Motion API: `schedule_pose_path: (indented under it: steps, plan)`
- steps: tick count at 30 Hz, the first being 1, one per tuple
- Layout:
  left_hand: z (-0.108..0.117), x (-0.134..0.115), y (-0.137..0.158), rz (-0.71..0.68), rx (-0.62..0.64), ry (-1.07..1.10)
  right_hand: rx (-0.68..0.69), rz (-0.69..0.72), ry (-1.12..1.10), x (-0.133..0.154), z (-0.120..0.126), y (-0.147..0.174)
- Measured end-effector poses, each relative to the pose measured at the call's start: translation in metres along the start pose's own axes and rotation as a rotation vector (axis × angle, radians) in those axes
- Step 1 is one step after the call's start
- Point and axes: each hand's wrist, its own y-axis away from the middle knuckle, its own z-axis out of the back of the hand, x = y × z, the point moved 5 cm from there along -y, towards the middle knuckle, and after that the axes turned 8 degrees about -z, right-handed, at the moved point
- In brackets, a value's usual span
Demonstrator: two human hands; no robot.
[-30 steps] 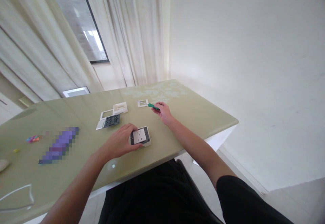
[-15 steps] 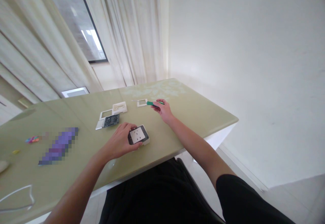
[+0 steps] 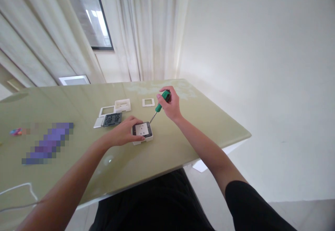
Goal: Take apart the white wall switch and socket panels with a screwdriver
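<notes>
A wall socket (image 3: pixel 142 129) with a white face and dark frame lies on the table in a white box. My left hand (image 3: pixel 125 132) grips it from the left, thumb along the near edge and fingers at the far side. In my right hand (image 3: pixel 170 103) is a screwdriver (image 3: pixel 159 107) with a green handle, its shaft slanting down to the left. Its tip meets the socket's far right corner, where a screw is too small to make out.
Left of the socket lie a dark socket back (image 3: pixel 112 119), a white cover plate (image 3: pixel 98 122), a white frame (image 3: pixel 106 110) and a white box (image 3: pixel 123 105). Another white frame (image 3: pixel 148 102) lies farther back. A blurred purple item (image 3: pixel 49 143) and a white cable (image 3: pixel 18 186) are at the left.
My right hand has turned the screwdriver from nearly level to steeply downward and brought its tip to the socket's corner. My left hand stays on the socket. The view has shifted slightly.
</notes>
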Motion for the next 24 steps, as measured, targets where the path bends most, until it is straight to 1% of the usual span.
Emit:
schedule_pose_path:
  steps: [3,5,8,13,18,20,22,24]
  plan:
    - [0.003,0.002,-0.016,-0.002,0.06,0.006,0.09,0.162,0.17,0.016,-0.008,-0.007]
    - [0.004,0.002,-0.027,-0.005,0.106,0.008,0.131,0.24,0.271,0.018,-0.014,-0.011]
    - [0.004,0.002,-0.045,0.005,0.174,0.016,0.187,0.245,0.339,0.011,-0.024,-0.018]
    - [0.004,0.005,-0.07,0.029,0.288,0.048,0.259,0.247,0.377,-0.001,-0.036,-0.035]
    - [0.006,0.013,-0.088,0.03,0.385,0.072,0.335,0.278,0.38,-0.008,-0.041,-0.049]
    - [0.006,0.017,-0.093,0.029,0.419,0.054,0.345,0.302,0.377,-0.01,-0.04,-0.051]
    - [0.004,0.021,-0.095,0.022,0.432,0.038,0.328,0.325,0.371,-0.01,-0.038,-0.052]
    - [0.004,0.023,-0.095,0.002,0.375,0.046,0.299,0.334,0.35,-0.01,-0.036,-0.053]
